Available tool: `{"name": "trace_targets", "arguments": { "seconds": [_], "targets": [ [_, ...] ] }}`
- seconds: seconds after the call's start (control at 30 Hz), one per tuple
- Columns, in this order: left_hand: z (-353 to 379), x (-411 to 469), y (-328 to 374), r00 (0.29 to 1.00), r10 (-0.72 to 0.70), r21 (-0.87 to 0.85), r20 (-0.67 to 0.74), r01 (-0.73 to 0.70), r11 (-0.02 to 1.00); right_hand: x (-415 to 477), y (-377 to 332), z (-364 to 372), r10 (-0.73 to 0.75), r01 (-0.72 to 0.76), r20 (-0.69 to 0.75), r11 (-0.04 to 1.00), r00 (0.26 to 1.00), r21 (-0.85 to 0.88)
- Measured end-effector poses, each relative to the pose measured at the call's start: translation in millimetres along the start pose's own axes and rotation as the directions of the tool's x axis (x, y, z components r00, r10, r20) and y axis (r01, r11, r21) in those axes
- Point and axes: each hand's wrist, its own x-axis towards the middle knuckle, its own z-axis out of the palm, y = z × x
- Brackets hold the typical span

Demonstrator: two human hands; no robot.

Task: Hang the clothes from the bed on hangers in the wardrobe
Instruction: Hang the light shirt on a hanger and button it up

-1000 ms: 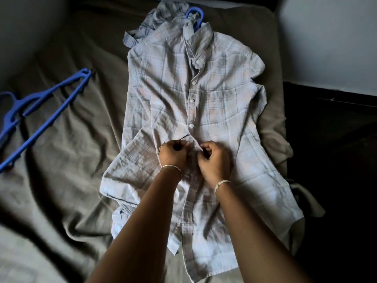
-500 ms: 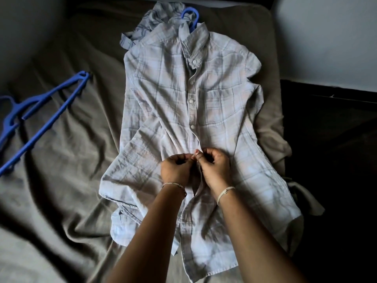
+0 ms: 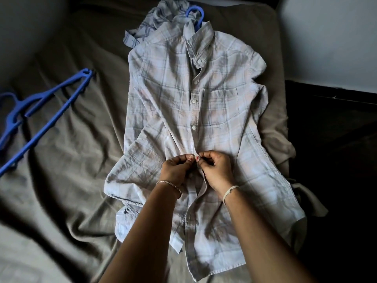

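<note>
Since a second ago the fingertips have drawn together: the left hand [image 3: 175,170] and right hand [image 3: 218,170] both pinch the front opening of the one plaid shirt [image 3: 224,111], which lies flat on the bed [image 3: 81,160]. There are two blue hangers: a hook [image 3: 195,14] at the collar and a loose hanger [image 3: 47,115] to the left. One crumpled garment [image 3: 155,19] lies behind the collar.

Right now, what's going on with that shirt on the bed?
A person is buttoning a plaid shirt laid flat on the bed. The left hand and right hand pinch its front edges together halfway down; buttons above are done, below it gapes open. A blue hanger hook pokes out at the collar; a spare hanger lies to the left.
</note>
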Motion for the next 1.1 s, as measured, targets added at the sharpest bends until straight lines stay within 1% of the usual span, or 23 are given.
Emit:
{"name": "trace_targets", "arguments": {
  "seconds": [0.1,0.3,0.43,0.5,0.6,0.7,0.87,1.03,1.1],
  "targets": [
    [1,1,-1,1.0,-0.004,-0.025,-0.007,0.004,1.0,-2,-1,-1,0.02,-0.021,0.014,0.998,1.0,0.061],
    [3,4,-4,0.996,0.043,-0.003,-0.083,-0.043,0.999,-2,-1,-1,0.04,-0.041,0.015,0.996,0.999,0.082],
    [3,3,-5,0.994,0.046,-0.028,-0.097,-0.048,0.998,-3,-2,-5,0.09,-0.1,0.065,0.979,0.994,0.178],
    [2,3,-6,0.995,0.049,-0.031,-0.09,-0.052,0.998,-2,-2,-4,0.089,-0.096,0.057,0.983,0.994,0.156],
    [0,6,-8,0.993,0.08,0.016,-0.092,-0.079,0.997,-1,-1,-1,0.065,-0.068,0.032,0.992,0.997,0.103],
    [-1,6,-9,0.992,0.077,0.042,-0.102,-0.073,0.996,-1,2,1,0.062,-0.063,0.009,0.994,0.998,0.086],
    [-1,8,-10,0.998,0.033,-0.047,-0.057,-0.036,0.998,-2,4,4,0.061,-0.059,-0.016,0.994,0.998,0.095],
    [0,9,-7,0.998,0.001,-0.054,-0.055,-0.004,0.999,-6,6,4,-0.001,0.004,-0.048,0.998,0.999,0.066],
    [-1,9,-5,0.998,-0.017,-0.029,-0.067,0.015,0.999,-7,6,3,-0.024,0.027,-0.057,0.999,0.998,0.046]
  ]
}}
